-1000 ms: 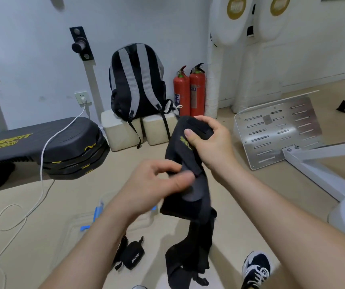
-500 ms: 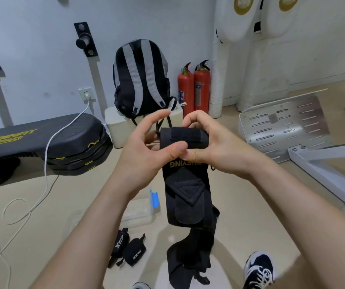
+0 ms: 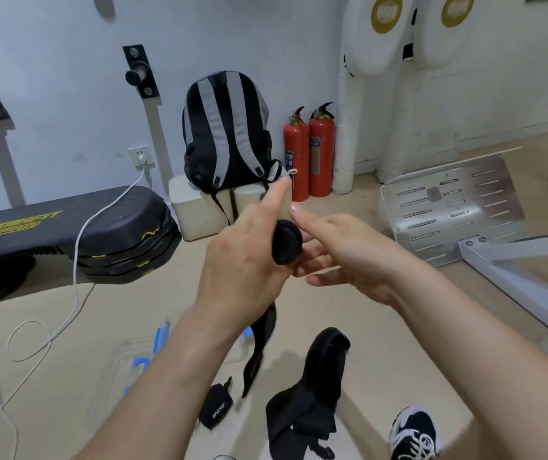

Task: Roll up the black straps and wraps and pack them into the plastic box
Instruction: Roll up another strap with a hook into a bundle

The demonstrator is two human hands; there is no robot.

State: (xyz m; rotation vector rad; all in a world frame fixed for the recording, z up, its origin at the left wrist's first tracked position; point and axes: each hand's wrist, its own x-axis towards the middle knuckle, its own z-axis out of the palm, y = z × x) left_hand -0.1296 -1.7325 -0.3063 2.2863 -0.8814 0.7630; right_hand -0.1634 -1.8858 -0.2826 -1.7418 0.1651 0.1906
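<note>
At chest height both hands work one black wrap, its upper part wound into a tight roll. My left hand cups the roll from the left with the index finger sticking up. From the right, my right hand holds the roll, index finger on top and the other fingers beneath. The wrap's loose tail hangs down below my left wrist. A second, unrolled black wrap lies heaped low in view. A small rolled wrap lies on the floor beside the clear plastic box with blue clips.
A black stepper bench and a white cable are on the left. A backpack on white blocks and two red fire extinguishers stand by the wall. A metal footplate is at the right, and my shoe is at the bottom.
The wrap, held flat and mostly unrolled before, is now wound into a roll between my hands, with a shorter tail hanging. The heaped wrap below has come into clearer view.
</note>
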